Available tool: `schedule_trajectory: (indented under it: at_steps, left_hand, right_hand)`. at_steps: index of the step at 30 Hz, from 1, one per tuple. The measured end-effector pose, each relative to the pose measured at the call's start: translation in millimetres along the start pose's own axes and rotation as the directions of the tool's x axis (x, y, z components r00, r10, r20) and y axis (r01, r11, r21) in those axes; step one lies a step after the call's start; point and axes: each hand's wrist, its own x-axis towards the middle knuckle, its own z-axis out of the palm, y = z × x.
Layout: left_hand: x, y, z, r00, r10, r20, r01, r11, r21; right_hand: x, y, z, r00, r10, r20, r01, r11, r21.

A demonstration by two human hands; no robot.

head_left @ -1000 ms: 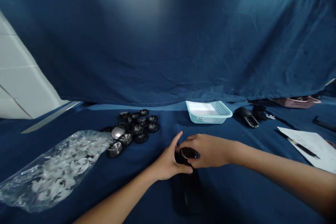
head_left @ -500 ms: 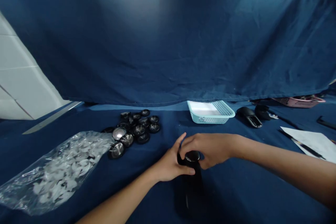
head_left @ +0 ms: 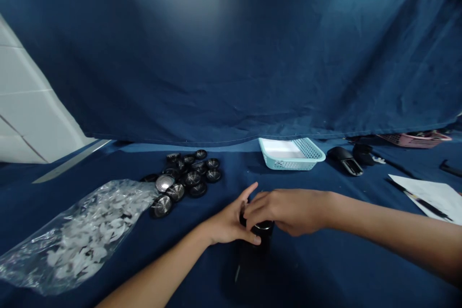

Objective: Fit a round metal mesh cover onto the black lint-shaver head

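Note:
A black cylindrical device (head_left: 252,255) stands on the blue cloth in front of me. My left hand (head_left: 227,224) grips its upper part from the left, thumb across the front. My right hand (head_left: 285,211) lies over its round top cap (head_left: 263,225), fingers curled round the cap. A heap of several round black and silver mesh caps (head_left: 184,178) lies to the left, behind my left hand.
A clear plastic bag of small white parts (head_left: 75,233) lies at the left. A light blue basket (head_left: 291,153) stands at the back, with black device bodies (head_left: 347,159) to its right. At the far right are a white sheet with a pen (head_left: 431,196) and a pink basket (head_left: 415,138).
Both hands and the black device have shifted slightly toward me and down. My right hand has come lower over the cap, which it now covers more.

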Motion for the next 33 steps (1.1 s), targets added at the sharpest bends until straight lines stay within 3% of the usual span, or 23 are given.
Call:
schedule_trajectory:
  at_steps: [3, 6, 9, 13, 15, 18, 21, 24, 28, 33]
  left_hand:
    - [2.1, 0.4, -5.7, 0.999, 0.003, -0.032, -0.004, 1.000, -0.031]
    - [6.3, -2.3, -12.5, 0.985, 0.057, -0.164, -0.061, 0.998, -0.018]
    - [10.3, -8.5, -18.1, 0.941, 0.124, -0.314, -0.126, 0.992, 0.015]
    - [13.6, -17.0, -19.2, 0.875, 0.169, -0.455, -0.165, 0.985, 0.048]
    - [14.3, -18.8, -17.5, 0.832, 0.191, -0.521, -0.168, 0.981, 0.092]
    - [14.2, -18.9, -15.1, 0.788, 0.214, -0.577, -0.164, 0.977, 0.137]
    - [13.5, -18.0, -14.8, 0.777, 0.214, -0.592, -0.157, 0.977, 0.146]
    - [13.2, -17.3, -16.5, 0.780, 0.173, -0.601, -0.139, 0.985, 0.103]
    - [12.4, -16.0, -22.2, 0.816, 0.135, -0.563, -0.138, 0.990, 0.037]
    - [5.7, -11.8, -35.5, 0.924, 0.076, -0.375, -0.095, 0.995, -0.033]
  right_hand:
    - [2.6, 4.1, -2.9, 0.998, 0.059, -0.026, -0.060, 0.998, -0.027]
    - [9.6, 14.7, -4.8, 0.977, 0.186, -0.106, -0.194, 0.978, -0.079]
    - [19.5, 25.2, -5.5, 0.949, 0.246, -0.199, -0.274, 0.953, -0.129]
    - [32.9, 29.2, -7.8, 0.951, 0.219, -0.220, -0.251, 0.959, -0.130]
    - [38.9, 28.9, -8.5, 0.923, 0.291, -0.251, -0.332, 0.933, -0.139]
    - [45.8, 31.5, -8.5, 0.876, 0.391, -0.283, -0.443, 0.883, -0.152]
    - [48.9, 37.5, -10.4, 0.882, 0.387, -0.268, -0.435, 0.889, -0.146]
    - [48.6, 42.1, -15.2, 0.917, 0.331, -0.223, -0.365, 0.922, -0.130]
    - [44.9, 43.8, -19.1, 0.972, 0.176, -0.156, -0.189, 0.979, -0.073]
    - [38.4, 38.2, -16.6, 0.998, 0.023, -0.067, -0.029, 0.995, -0.099]
